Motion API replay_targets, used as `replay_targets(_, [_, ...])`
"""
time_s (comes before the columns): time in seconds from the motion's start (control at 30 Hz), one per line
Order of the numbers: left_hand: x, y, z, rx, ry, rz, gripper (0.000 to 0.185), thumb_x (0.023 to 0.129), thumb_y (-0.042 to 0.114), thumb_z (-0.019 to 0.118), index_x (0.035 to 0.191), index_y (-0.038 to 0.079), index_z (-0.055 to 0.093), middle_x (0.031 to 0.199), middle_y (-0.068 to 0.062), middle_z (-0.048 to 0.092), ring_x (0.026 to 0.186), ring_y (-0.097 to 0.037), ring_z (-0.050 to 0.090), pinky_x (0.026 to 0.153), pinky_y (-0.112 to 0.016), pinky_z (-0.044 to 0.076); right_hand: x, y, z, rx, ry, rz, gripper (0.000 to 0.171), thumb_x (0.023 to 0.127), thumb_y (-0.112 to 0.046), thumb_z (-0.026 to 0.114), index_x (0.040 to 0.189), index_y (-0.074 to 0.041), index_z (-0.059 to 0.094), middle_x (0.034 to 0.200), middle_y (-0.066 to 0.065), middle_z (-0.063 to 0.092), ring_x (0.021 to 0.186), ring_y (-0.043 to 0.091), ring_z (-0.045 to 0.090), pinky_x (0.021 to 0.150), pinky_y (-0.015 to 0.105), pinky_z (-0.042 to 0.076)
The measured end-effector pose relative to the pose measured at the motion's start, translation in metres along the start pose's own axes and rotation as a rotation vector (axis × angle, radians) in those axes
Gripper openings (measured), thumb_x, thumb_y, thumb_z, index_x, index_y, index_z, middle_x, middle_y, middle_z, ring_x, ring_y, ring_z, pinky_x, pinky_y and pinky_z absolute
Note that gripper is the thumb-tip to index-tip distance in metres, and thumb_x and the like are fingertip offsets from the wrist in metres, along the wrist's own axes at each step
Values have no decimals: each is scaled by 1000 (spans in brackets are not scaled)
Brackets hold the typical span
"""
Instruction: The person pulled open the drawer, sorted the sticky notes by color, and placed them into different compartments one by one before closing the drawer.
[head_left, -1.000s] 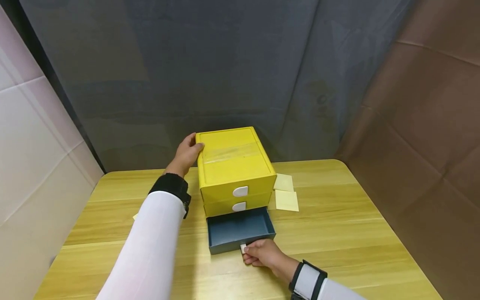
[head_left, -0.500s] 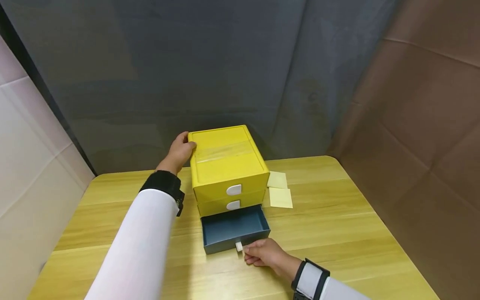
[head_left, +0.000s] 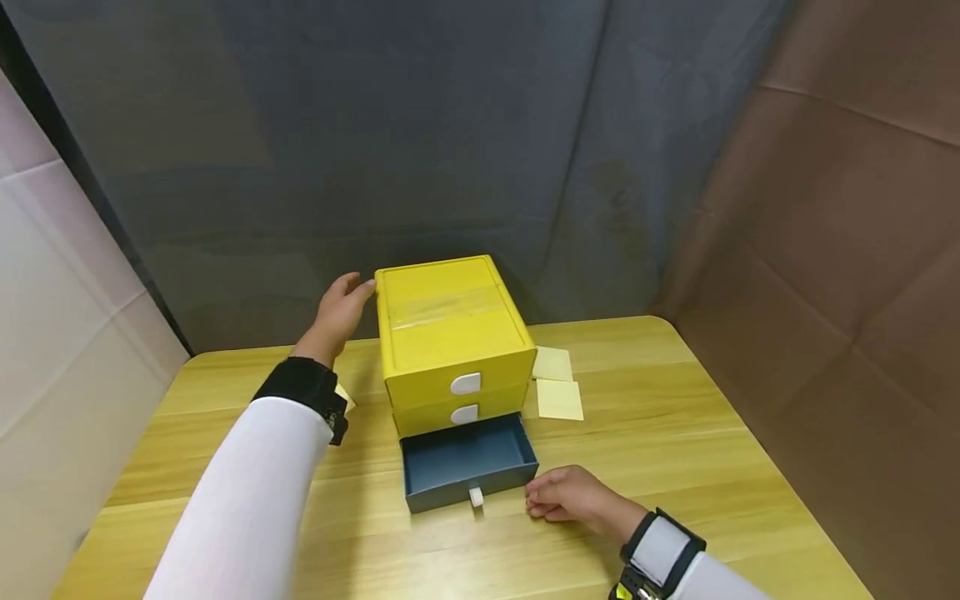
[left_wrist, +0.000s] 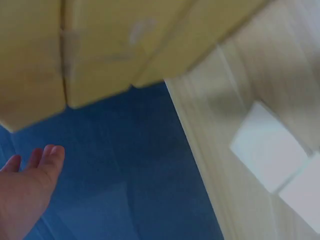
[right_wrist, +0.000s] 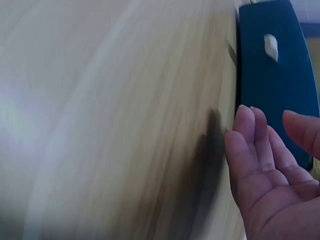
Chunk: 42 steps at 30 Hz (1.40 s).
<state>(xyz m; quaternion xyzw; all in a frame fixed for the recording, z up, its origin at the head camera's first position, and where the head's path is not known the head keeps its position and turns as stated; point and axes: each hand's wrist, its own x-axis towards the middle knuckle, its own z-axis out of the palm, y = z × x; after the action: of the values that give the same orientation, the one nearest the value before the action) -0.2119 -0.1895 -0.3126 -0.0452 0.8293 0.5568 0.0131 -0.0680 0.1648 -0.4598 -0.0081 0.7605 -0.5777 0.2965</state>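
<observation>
Sticky note (head_left: pixel 346 398) half behind left wrist

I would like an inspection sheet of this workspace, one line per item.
Surface: wooden table.
Job's things: yellow drawer unit, two upper drawers shut; bottom blue drawer pulled out, nothing seen inside.
Clutter: two yellow paper notes right of the unit, another scrap left.
Grippers: left hand open at the unit's top left edge; right hand relaxed on the table, off the handle.
Cables: nothing seen.
Surroundings: grey cloth backdrop, brown panel.
</observation>
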Motion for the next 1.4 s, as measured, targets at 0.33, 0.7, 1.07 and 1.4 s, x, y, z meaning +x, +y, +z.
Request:
replay_targets(0.33, [-24, -52, -25, 185, 10, 9, 61, 100, 19, 47, 150, -6, 20, 149, -31, 29, 136, -45, 30, 109, -54, 33, -3, -7, -37, -54, 94, -39, 33, 93, -8, 56, 114, 17, 57, 92, 9, 71, 81, 18, 68, 74, 34, 57])
replay_targets(0.7, [-85, -122, -15, 336, 11, 67, 58, 97, 13, 53, 144, -11, 29, 141, -35, 36, 129, -50, 36, 103, -61, 36, 15, -7, -59, -163, 381, -63, 30, 93, -5, 56, 113, 17, 59, 94, 21, 71, 84, 26, 69, 73, 36, 57])
replay_targets(1.07, [-138, -137, 12, 421, 46, 151, 57, 93, 12, 61, 142, -5, 37, 140, -30, 39, 126, -47, 41, 101, -60, 39, 34, -4, -76, -290, 592, -91, 25, 93, -9, 55, 104, 13, 63, 89, 18, 67, 76, 20, 61, 61, 25, 47])
replay_targets(1.4, [-171, -130, 32, 367, 40, 226, 58, 90, 11, 66, 140, -3, 41, 139, -25, 44, 128, -47, 41, 101, -63, 38, 53, -13, -79, -578, 700, -29, 35, 90, -26, 58, 80, 7, 58, 73, 15, 58, 69, 28, 54, 60, 36, 43])
